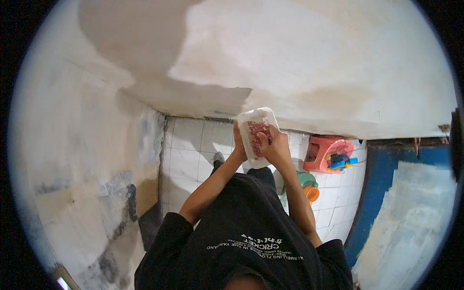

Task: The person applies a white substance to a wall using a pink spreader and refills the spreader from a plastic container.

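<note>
My left hand (238, 143) grips the left side of a whitish rectangular plastic tub (247, 116), its fingers partly hidden by the wall of the tub. Inside the tub lies a red, knobbly pad (254, 126) flecked with white; it looks like a chenille sponge or cloth. My right hand (276, 149) reaches over the tub's right side and is closed on the red pad, thumb on top. The tub is held in front of me at body height, above the tiled floor and near the wall.
A pale, stained wall (290, 58) rises ahead, another patchy wall (82, 154) at left. On the white tiled floor (186, 150) at right stand a pink plastic stool (314, 162) with a blue-and-yellow object (340, 162), a green container (305, 180) and an orange one (312, 194). A blue door (374, 169) is far right.
</note>
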Demonstrator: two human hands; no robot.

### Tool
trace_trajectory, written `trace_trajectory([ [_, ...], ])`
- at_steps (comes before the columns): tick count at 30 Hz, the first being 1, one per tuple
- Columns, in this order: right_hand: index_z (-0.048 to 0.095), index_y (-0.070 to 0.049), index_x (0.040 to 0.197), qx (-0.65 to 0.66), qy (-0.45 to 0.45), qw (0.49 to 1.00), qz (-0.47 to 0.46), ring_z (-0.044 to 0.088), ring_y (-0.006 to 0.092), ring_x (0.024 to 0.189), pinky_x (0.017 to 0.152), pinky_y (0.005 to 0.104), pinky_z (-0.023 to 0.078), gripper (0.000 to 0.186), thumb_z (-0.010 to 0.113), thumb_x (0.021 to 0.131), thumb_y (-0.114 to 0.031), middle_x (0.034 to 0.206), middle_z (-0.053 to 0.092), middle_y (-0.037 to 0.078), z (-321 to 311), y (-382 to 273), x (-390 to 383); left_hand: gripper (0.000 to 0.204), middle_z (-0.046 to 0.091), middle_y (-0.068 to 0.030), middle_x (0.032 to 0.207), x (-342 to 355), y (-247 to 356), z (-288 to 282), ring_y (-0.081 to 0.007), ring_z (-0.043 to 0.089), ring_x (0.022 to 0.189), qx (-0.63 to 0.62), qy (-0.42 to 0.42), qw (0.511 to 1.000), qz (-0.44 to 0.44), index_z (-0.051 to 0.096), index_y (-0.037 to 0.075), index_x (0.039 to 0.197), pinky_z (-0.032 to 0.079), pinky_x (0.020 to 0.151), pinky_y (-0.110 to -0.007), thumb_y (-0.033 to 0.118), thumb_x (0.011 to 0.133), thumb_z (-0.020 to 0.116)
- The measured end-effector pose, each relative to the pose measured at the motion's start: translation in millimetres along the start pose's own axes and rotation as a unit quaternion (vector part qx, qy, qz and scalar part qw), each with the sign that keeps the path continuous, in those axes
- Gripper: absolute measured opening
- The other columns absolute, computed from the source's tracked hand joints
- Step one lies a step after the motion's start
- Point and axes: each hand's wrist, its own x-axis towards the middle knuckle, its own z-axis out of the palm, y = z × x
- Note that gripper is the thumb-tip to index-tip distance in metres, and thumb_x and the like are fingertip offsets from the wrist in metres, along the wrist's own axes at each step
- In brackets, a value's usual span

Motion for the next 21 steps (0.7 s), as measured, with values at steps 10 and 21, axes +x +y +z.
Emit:
trace_trajectory([
  [10, 0.064, 0.002, 0.098, 0.237, -0.009, 0.964, 0.123, 0.053, 0.0065, 0.066, 0.058, 0.0228, 0.044, 0.017, 0.066, 0.083, -0.005, 0.081, 0.064, 0.001, -16.2, 17.1, 17.8, 0.098, 0.049, -0.0152, 0.130, 7.7, 40.5, 0.8, -0.0333, 0.048, 0.119, -0.028, 0.084, 0.996, -0.006, 0.037, 0.010, 0.138, 0.039, 0.101, -0.049, 0.084, 0.075, 0.029],
  [21, 0.055, 0.001, 0.106, 0.560, -0.006, 0.777, 0.288, 0.058, 0.0168, 0.064, 0.051, 0.0283, 0.046, 0.026, 0.061, 0.089, -0.018, 0.088, 0.062, 0.006, 20.2, 40.3, 9.9, 0.087, 0.046, -0.0107, 0.134, 35.7, 65.7, -57.9, -0.0287, 0.047, 0.120, -0.014, 0.075, 0.997, -0.005, 0.037, 0.013, 0.138, 0.036, 0.104, -0.046, 0.078, 0.081, 0.027],
])
